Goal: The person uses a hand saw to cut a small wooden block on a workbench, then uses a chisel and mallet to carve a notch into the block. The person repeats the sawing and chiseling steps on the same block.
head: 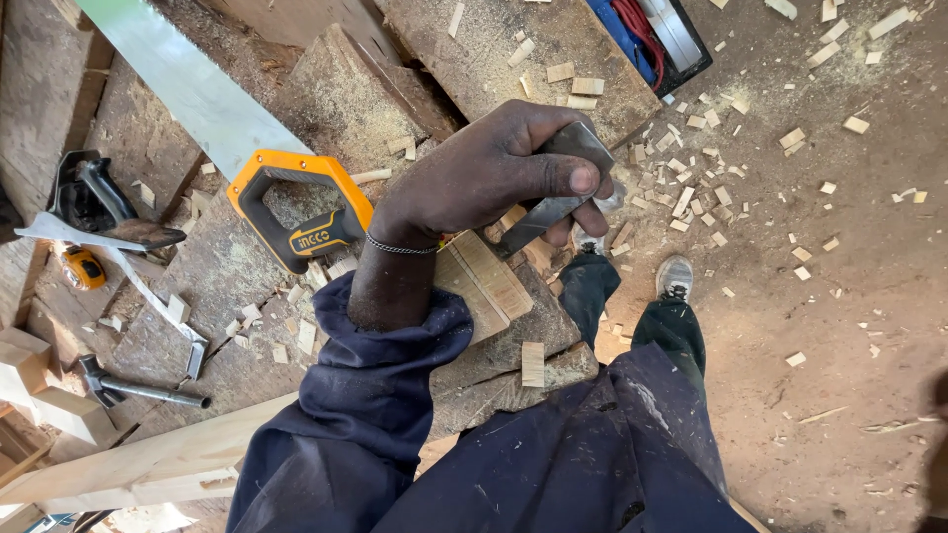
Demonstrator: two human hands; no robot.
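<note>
My left hand (474,178) reaches out over a rough, sawdust-covered workbench (197,286) and is closed around a dark grey metal blade tool (556,208). The thumb presses on the tool's top end. The tool's lower end angles down to a pale rectangular wood block (484,281) lying on the bench edge just below the hand. A thin chain bracelet circles the wrist, and a dark blue sleeve covers the forearm. My right hand is out of sight.
A handsaw with an orange and black handle (296,212) lies left of the hand, its blade (188,84) running up-left. A hammer (138,387), a yellow tape measure (84,266) and a dark power tool (94,192) sit further left. Wood chips (691,188) litter the dirt floor around my shoes (674,276).
</note>
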